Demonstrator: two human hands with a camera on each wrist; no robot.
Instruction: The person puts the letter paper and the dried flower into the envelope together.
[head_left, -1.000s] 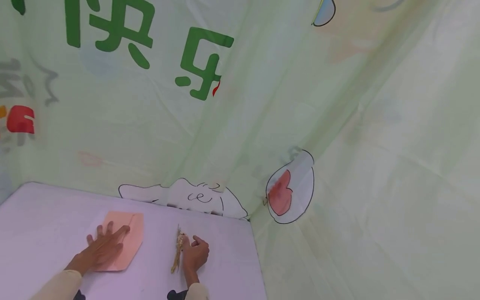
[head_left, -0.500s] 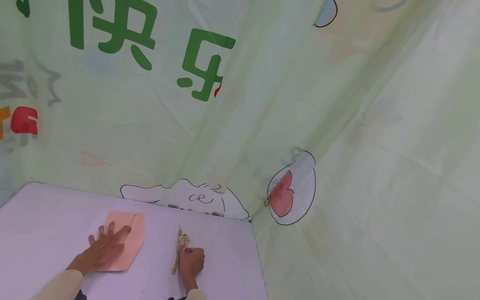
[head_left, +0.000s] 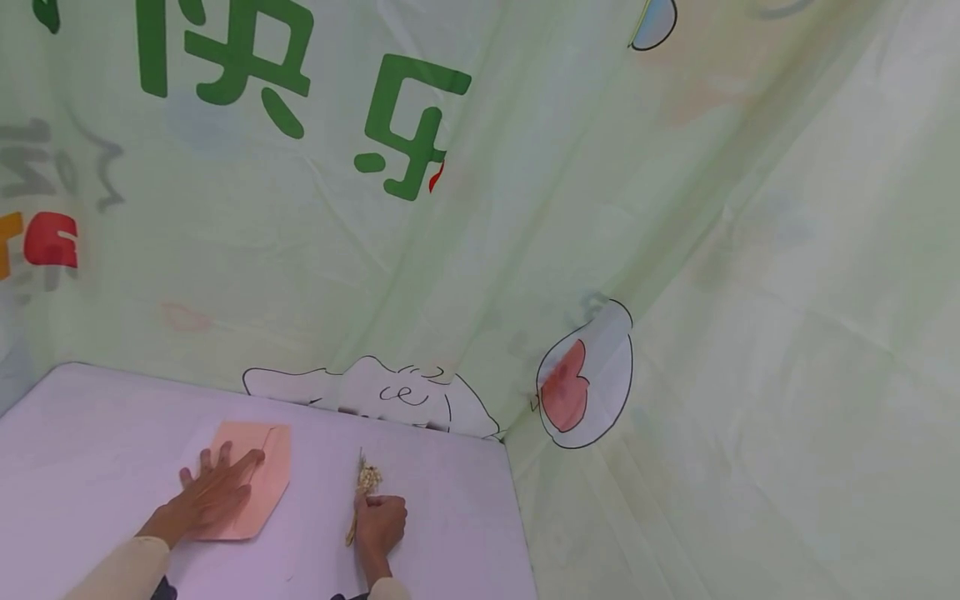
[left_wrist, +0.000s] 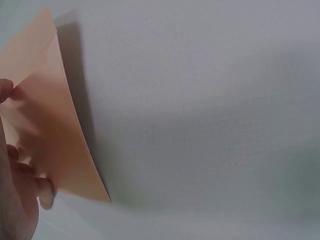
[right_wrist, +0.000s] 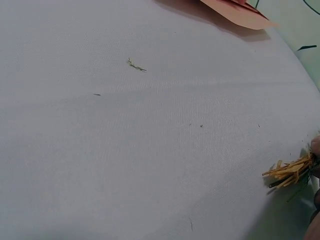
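A slender bunch of dried flowers with cream heads and straw-yellow stems (head_left: 368,477) lies lengthwise on a pale lilac cloth-covered table (head_left: 457,508), blossoms pointing away from the person, stem ends toward them. The right hand (head_left: 381,523), fingers curled, grips its stems. To the left, the left hand (head_left: 213,492) rests, fingers spread wide, on a flat pink paper piece (head_left: 273,479). Behind, large green characters (head_left: 412,129) reading "快乐" mark a pale green fabric backdrop (head_left: 480,250).
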